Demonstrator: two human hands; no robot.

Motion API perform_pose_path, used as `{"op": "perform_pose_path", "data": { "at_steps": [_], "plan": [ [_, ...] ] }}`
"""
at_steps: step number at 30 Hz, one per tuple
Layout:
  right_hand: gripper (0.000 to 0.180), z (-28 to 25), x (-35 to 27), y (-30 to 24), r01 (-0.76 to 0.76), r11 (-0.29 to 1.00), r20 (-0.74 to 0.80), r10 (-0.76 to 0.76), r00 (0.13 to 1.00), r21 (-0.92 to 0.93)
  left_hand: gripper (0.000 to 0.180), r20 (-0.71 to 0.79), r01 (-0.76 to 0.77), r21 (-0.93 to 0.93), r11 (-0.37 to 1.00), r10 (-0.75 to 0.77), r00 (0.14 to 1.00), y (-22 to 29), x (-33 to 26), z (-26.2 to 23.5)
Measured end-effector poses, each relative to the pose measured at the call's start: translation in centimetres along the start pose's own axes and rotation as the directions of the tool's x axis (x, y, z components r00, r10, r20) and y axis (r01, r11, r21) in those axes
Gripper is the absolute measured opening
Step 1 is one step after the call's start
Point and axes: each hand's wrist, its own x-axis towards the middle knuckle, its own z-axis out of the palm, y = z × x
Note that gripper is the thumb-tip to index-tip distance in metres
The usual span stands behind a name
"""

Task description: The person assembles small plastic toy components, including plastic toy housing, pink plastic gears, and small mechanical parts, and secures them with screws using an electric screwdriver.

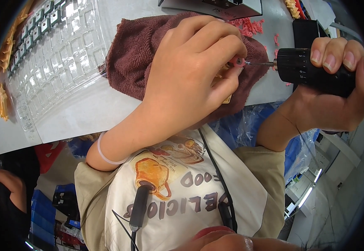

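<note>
My right hand (344, 90) is wrapped round a black electric screwdriver (288, 66) held on its side. Its thin bit (262, 64) points left and its tip meets a small pink part (239, 62). Between thumb and fingers, my left hand (192, 62) pinches that part over a maroon towel (127, 58). A yellowish piece (227, 100) shows from under the left hand; most of it is hidden, and I cannot tell whether it is joined to the pink part.
Left of the towel lies a clear plastic tray (60, 54), with dark green square pieces (35, 31) at its far-left end. Several pink pieces (253, 27) are scattered behind the towel, near a grey-and-black device (232, 9). A black box (305, 33) stands at the far right. Yellowish parts (0, 94) line the left edge.
</note>
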Motion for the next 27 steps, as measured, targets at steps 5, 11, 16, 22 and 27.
{"op": "perform_pose_path", "data": {
  "at_steps": [5, 11, 16, 22, 27],
  "plan": [
    [0.015, -2.9, 0.3, -0.4, -0.013, 0.999, 0.036, 0.012, 0.999, 0.036, 0.019, -0.016, -0.005, 0.003, 1.000, 0.005, 1.000, -0.1, 0.0, 0.0],
    [0.016, -3.2, 0.8, -0.1, -0.016, 0.999, 0.125, 0.012, 0.992, 0.028, 0.019, -0.019, -0.001, -0.001, 1.000, 0.001, 1.000, -0.2, -0.1, 0.1],
    [0.017, -3.3, 1.1, 0.1, -0.050, 0.999, 0.163, 0.047, 0.986, 0.010, 0.018, -0.021, 0.002, -0.004, 1.000, -0.002, 1.000, -0.1, 0.0, 0.1],
    [0.018, -3.2, 1.1, 0.2, -0.055, 0.998, 0.147, 0.055, 0.988, -0.007, 0.017, -0.023, 0.005, 0.000, 1.000, -0.005, 1.000, -0.1, -0.1, 0.1],
    [0.018, -2.8, 1.1, 0.2, -0.044, 0.999, 0.095, 0.046, 0.994, -0.022, 0.017, -0.025, 0.001, 0.003, 1.000, -0.001, 1.000, -0.1, -0.1, 0.2]
  ]
}}
